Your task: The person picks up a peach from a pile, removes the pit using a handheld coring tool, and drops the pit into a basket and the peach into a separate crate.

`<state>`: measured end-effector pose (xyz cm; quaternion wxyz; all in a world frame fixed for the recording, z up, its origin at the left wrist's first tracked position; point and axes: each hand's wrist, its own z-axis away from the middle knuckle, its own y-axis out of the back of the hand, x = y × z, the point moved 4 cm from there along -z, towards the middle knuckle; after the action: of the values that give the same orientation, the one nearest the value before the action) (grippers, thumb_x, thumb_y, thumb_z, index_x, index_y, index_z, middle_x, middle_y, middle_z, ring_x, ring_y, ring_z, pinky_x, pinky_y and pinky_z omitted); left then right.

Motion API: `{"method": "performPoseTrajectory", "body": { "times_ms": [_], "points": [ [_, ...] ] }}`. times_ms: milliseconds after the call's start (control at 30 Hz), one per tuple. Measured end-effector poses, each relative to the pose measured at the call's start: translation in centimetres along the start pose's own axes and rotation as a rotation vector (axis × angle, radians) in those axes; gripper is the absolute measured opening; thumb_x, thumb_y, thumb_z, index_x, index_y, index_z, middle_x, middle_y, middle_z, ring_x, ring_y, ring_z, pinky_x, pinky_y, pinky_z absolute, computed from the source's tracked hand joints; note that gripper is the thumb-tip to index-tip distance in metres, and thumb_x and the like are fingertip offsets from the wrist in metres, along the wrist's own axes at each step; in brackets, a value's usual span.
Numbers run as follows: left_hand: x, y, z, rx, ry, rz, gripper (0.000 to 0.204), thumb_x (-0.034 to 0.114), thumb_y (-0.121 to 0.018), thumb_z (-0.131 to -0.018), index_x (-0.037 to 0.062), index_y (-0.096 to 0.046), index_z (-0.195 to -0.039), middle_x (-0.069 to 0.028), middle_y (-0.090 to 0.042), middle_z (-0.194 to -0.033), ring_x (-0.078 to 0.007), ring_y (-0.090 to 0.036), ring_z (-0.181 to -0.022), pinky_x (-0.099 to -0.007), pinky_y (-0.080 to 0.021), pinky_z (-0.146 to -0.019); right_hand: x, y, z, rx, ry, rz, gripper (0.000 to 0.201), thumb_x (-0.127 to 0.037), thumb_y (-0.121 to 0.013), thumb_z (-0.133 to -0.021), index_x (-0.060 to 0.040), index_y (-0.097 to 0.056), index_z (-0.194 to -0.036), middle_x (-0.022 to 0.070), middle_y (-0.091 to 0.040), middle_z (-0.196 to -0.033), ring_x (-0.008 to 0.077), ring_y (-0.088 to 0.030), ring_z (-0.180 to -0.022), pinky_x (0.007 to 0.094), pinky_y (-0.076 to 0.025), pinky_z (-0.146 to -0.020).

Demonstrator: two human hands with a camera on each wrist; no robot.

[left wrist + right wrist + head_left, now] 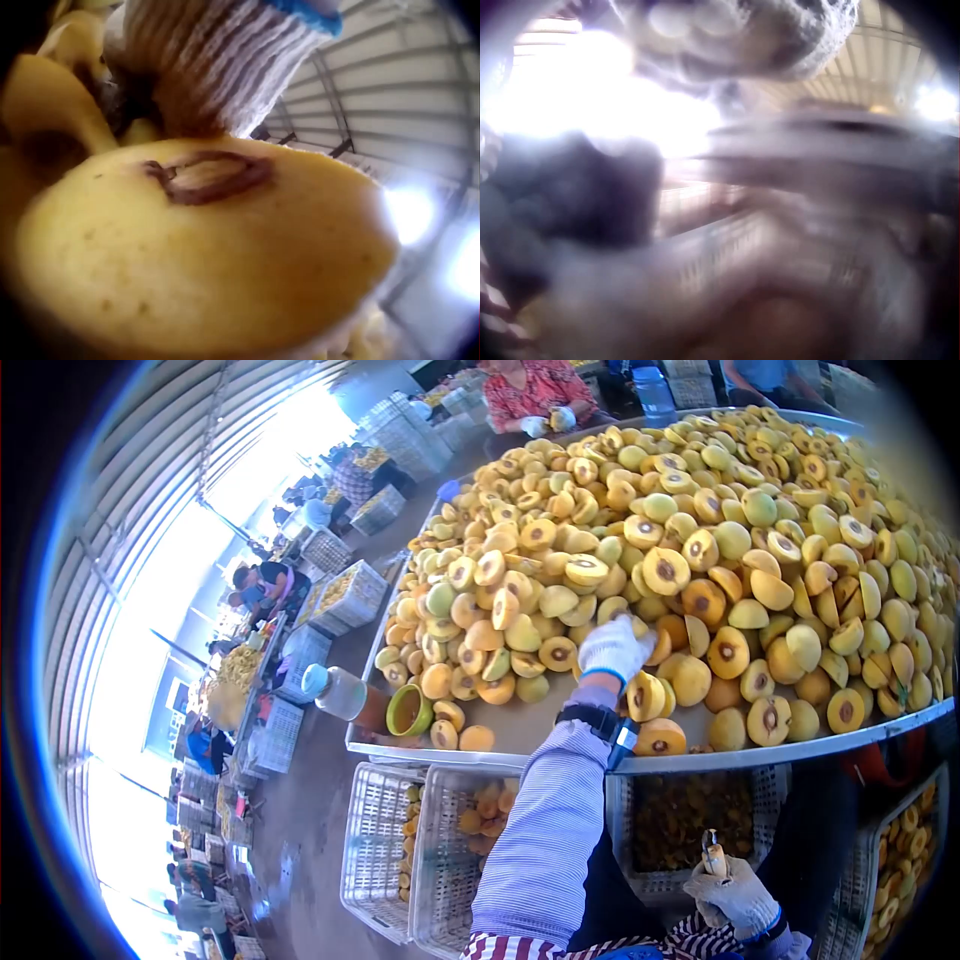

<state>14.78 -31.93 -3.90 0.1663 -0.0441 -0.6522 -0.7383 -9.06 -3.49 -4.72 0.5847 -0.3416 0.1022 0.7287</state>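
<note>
A big heap of halved yellow peaches point(665, 570), many with the brown pit still showing, covers the metal-edged table. My left hand point(615, 648), in a white knit glove, reaches in at the near side of the heap. Its fingertips are hidden among the fruit, and I cannot tell whether they grip a piece. In the left wrist view a large peach half point(210, 255) fills the foreground, with the ribbed glove point(210, 67) behind it. Low over my lap, my gloved right hand point(738, 900) holds a pitting tool point(714, 854) with a pale handle and metal loop tip pointing up.
Below the table edge point(450, 756) stand white crates point(440, 860) of peach halves and a crate of dark scraps point(690, 822). A green cup point(409, 711) and a bottle point(345, 695) are at the table's left corner. Across the table sits a person in red point(535, 395).
</note>
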Motion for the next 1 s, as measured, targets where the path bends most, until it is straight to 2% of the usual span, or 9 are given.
{"method": "performPoseTrajectory", "body": {
  "times_ms": [200, 233, 400, 567, 633, 700, 767, 933, 1000],
  "points": [
    [-1.8, 1.0, 5.6, -0.057, -0.171, 0.148, 0.066, 0.054, -0.059, -0.087, 0.0051, -0.053, -0.130, -0.0221, -0.065, -0.116, -0.0363, -0.062, -0.109, -0.0443, -0.048, -0.093, -0.1, -0.6, 0.5, -0.042, 0.019, -0.041, 0.020, -0.014, -0.074, -0.080, -0.0032, -0.057, -0.083, 0.0025, -0.054, -0.056, 0.0110, -0.049, -0.041, 0.0225, -0.038, -0.039],
    [-1.4, 2.5, 7.1, -0.178, -0.067, 0.292, 0.067, 0.055, -0.059, -0.086, 0.0052, -0.053, -0.131, -0.0223, -0.065, -0.114, -0.0371, -0.063, -0.106, -0.0443, -0.049, -0.091, -0.1, -0.6, 0.5, -0.034, 0.031, -0.047, 0.020, -0.013, -0.074, -0.080, -0.0032, -0.057, -0.083, 0.0024, -0.054, -0.056, 0.0110, -0.049, -0.041, 0.0225, -0.038, -0.039],
    [-0.4, 4.2, 13.1, 0.350, -0.104, 0.436, 0.057, 0.041, -0.065, -0.089, 0.0047, -0.053, -0.131, -0.0216, -0.067, -0.109, -0.0348, -0.067, -0.097, -0.0412, -0.053, -0.082, 1.9, 1.2, -0.6, 0.070, 0.273, -0.141, 0.019, -0.011, -0.072, -0.080, -0.0022, -0.057, -0.086, 0.0024, -0.054, -0.055, 0.0113, -0.049, -0.040, 0.0229, -0.037, -0.038],
    [4.1, 4.0, 24.0, -0.001, -0.478, 0.714, 0.060, 0.013, -0.070, -0.088, 0.0012, -0.044, -0.141, -0.0149, -0.062, -0.124, -0.0146, -0.059, -0.111, -0.0291, -0.047, -0.097, 0.0, 1.8, 1.7, 0.085, 0.428, -0.369, 0.017, -0.012, -0.065, -0.086, -0.0008, -0.054, -0.091, 0.0023, -0.048, -0.052, 0.0137, -0.042, -0.032, 0.0257, -0.034, -0.030],
    [4.0, 0.7, 26.2, -0.134, -0.385, 1.071, 0.059, 0.008, -0.067, -0.090, -0.0010, -0.042, -0.142, -0.0157, -0.055, -0.135, -0.0190, -0.055, -0.121, -0.0311, -0.044, -0.103, 2.0, 3.2, 0.0, 0.101, 0.526, -0.412, 0.021, -0.020, -0.060, -0.092, -0.0014, -0.053, -0.097, 0.0029, -0.047, -0.051, 0.0137, -0.038, -0.030, 0.0260, -0.032, -0.028],
    [4.8, -0.7, 28.2, -0.072, -0.459, 1.078, 0.059, 0.005, -0.065, -0.091, -0.0020, -0.039, -0.143, -0.0168, -0.045, -0.145, -0.0235, -0.045, -0.133, -0.0332, -0.037, -0.109, 1.0, 2.8, 1.3, 0.081, 0.520, -0.465, 0.022, -0.022, -0.058, -0.094, -0.0019, -0.053, -0.100, 0.0035, -0.047, -0.051, 0.0140, -0.039, -0.030, 0.0259, -0.033, -0.028],
    [5.7, -2.9, 29.7, -0.197, -0.539, 1.095, 0.052, 0.007, -0.058, -0.096, -0.0025, -0.039, -0.143, -0.0161, -0.035, -0.153, -0.0232, -0.030, -0.143, -0.0348, -0.026, -0.115, 1.6, 3.4, 1.0, 0.133, 0.577, -0.499, 0.022, -0.025, -0.052, -0.098, -0.0037, -0.053, -0.103, 0.0028, -0.048, -0.053, 0.0138, -0.040, -0.031, 0.0263, -0.034, -0.028],
    [6.1, -5.3, 30.9, -0.469, -0.299, 1.493, 0.061, 0.022, -0.057, -0.099, -0.0007, -0.030, -0.149, -0.0137, -0.031, -0.154, -0.0196, -0.032, -0.140, -0.0328, -0.027, -0.115, 1.4, 3.8, 2.4, 0.015, 0.583, -0.439, 0.024, -0.030, -0.051, -0.100, -0.0069, -0.054, -0.105, 0.0054, -0.062, -0.078, 0.0103, -0.058, -0.058, 0.0228, -0.048, -0.048],
    [6.2, -5.5, 31.3, -0.500, -0.373, 1.372, 0.067, 0.026, -0.060, -0.097, -0.0002, -0.028, -0.150, -0.0126, -0.033, -0.154, -0.0182, -0.035, -0.138, -0.0319, -0.029, -0.114, 1.4, 3.9, 2.2, 0.079, 0.568, -0.372, 0.020, -0.026, -0.053, -0.099, -0.0069, -0.055, -0.102, 0.0054, -0.061, -0.080, 0.0091, -0.060, -0.068, 0.0214, -0.050, -0.057]
  ]
}}
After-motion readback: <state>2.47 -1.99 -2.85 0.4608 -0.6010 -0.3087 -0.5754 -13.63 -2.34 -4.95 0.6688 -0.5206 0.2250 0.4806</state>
